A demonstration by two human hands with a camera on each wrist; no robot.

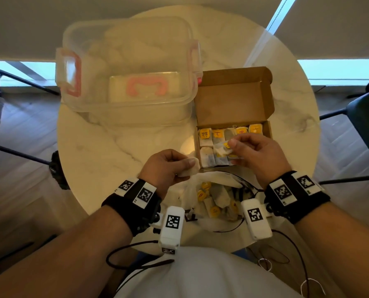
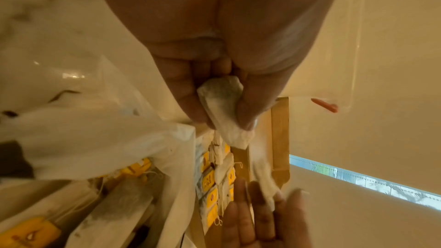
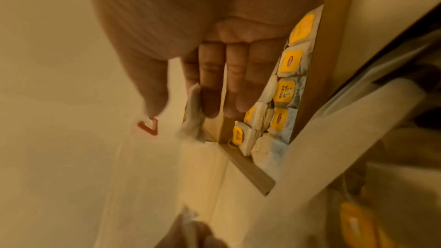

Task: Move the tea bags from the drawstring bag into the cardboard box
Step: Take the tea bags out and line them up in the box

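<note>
The open cardboard box (image 1: 233, 104) lies right of centre on the table, its lid folded back, with several yellow-tagged tea bags (image 1: 218, 134) packed inside. My right hand (image 1: 233, 152) hovers over its near row and pinches a tea bag (image 1: 221, 150) between thumb and fingers. Left of the box's near corner, my left hand (image 1: 185, 166) pinches another tea bag (image 1: 192, 171); the left wrist view shows that tea bag (image 2: 222, 112) squeezed between thumb and fingertips. The white drawstring bag (image 1: 183, 192) lies open below both hands, with several tea bags (image 1: 218, 198) in it.
A large clear plastic container (image 1: 127, 67) with pink latches stands directly left of the box at the back of the round marble table (image 1: 106, 151). A dark chair (image 1: 364, 117) stands at the right. Cables run along the table's near edge.
</note>
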